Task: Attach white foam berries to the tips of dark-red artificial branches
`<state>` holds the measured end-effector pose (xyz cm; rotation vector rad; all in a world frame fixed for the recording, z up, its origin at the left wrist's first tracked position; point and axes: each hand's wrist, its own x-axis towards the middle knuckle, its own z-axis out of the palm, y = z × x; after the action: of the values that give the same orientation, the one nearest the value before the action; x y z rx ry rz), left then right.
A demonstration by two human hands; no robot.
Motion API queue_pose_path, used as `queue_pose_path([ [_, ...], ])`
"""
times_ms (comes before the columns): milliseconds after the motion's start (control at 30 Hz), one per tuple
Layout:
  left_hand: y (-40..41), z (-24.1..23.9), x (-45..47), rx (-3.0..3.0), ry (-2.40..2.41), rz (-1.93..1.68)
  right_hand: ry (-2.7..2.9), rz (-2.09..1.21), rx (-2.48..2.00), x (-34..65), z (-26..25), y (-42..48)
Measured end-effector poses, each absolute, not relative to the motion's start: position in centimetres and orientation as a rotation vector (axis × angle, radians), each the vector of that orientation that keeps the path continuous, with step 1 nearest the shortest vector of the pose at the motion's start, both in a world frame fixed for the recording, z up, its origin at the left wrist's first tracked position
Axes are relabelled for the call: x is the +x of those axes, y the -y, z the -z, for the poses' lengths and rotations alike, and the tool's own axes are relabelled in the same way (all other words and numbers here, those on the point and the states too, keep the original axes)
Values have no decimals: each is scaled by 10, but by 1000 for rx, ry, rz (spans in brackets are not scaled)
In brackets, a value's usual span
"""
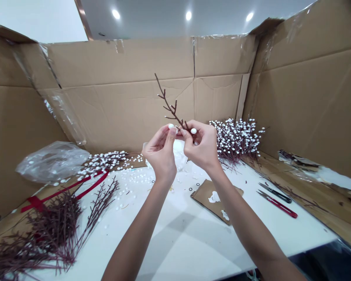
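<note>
Pinching a thin brown forked twig (170,110) between thumb and fingers of my right hand (204,146), twig slanting up-left before the tan cardboard wall (119,113). My left hand (163,154) is closed at the fingertips on a small round white ball (171,126), just beside the twig's lower part. Second white ball (194,131) at my right fingers. White tabletop (169,242) below: bare dark-brown twig pile (55,218) left, red-handled metal snips (277,203) right.
</note>
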<state>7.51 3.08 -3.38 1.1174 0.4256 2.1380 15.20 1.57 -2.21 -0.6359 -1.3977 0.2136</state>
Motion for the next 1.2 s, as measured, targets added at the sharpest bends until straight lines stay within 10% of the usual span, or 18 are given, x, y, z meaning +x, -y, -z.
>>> queue_pose_path([
  [1200, -35, 13, 40, 1218, -322, -1557, 1448, -48, -748, 157, 15, -5],
])
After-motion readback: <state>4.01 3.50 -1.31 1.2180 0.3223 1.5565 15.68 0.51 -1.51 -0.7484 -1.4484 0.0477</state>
